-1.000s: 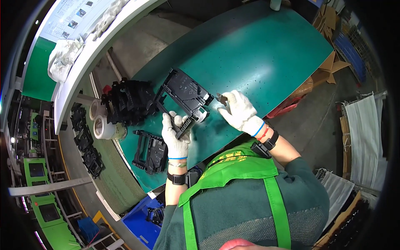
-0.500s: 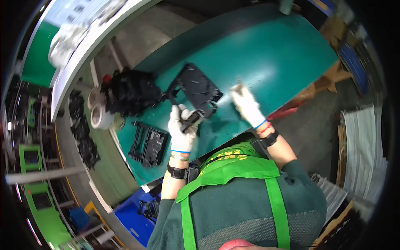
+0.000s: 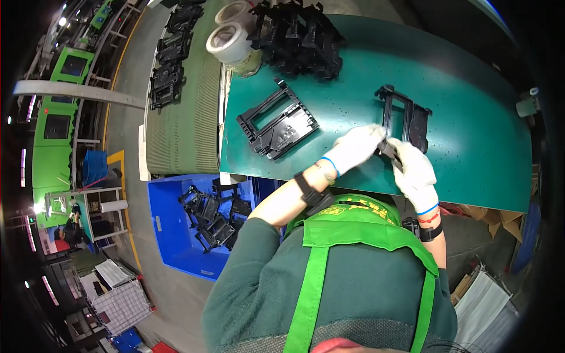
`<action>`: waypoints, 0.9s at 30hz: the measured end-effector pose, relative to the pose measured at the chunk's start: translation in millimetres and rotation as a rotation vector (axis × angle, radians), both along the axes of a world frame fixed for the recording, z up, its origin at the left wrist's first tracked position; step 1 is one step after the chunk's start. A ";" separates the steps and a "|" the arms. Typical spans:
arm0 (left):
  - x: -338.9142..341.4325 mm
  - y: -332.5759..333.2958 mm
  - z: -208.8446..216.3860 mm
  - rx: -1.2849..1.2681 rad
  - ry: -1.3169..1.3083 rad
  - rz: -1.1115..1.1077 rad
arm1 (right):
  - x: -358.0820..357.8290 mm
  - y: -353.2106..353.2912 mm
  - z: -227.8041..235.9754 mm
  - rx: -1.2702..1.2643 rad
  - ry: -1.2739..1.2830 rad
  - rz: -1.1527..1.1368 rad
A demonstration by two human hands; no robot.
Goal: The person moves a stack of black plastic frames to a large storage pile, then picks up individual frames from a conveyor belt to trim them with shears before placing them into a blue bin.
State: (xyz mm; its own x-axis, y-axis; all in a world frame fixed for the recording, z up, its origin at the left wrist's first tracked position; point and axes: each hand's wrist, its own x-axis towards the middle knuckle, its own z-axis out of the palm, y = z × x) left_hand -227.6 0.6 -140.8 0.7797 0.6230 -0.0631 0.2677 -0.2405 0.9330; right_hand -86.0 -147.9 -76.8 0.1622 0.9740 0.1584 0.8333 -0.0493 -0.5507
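A black plastic frame (image 3: 419, 126) with a rectangular opening is held at its near edge, tilted above the green table. My left hand (image 3: 360, 147), in a white glove, pinches its near left corner. My right hand (image 3: 415, 175), gloved too, has its fingers closed on the near edge just beside the left fingertips. The gloves hide that corner of the frame. To the left, a second black plastic frame (image 3: 288, 128) lies flat on the table by itself.
A pile of black frames (image 3: 300, 41) and tape rolls (image 3: 228, 42) stand at the table's far left. Left of the green table (image 3: 471, 170) runs a conveyor belt (image 3: 191, 126) carrying several frames. Below it sits a blue bin (image 3: 170, 247) with more frames inside.
My right hand, apart from the frame before, has come onto its near edge beside my left hand. The view has turned, and the frame now appears farther right.
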 end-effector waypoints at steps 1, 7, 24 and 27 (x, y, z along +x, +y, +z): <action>-12.2 2.6 14.3 0.252 0.107 -0.074 | 1.4 0.7 -4.0 -0.080 -0.010 -0.022; -120.5 68.1 78.7 0.614 0.461 0.347 | 11.5 -4.9 -14.9 0.040 0.055 -0.109; -87.1 77.4 151.6 -0.083 0.240 -0.096 | 22.4 16.6 -33.2 0.277 0.667 -0.537; -24.6 100.8 142.7 0.156 0.109 -0.099 | 21.6 34.2 -30.9 0.361 0.937 -0.603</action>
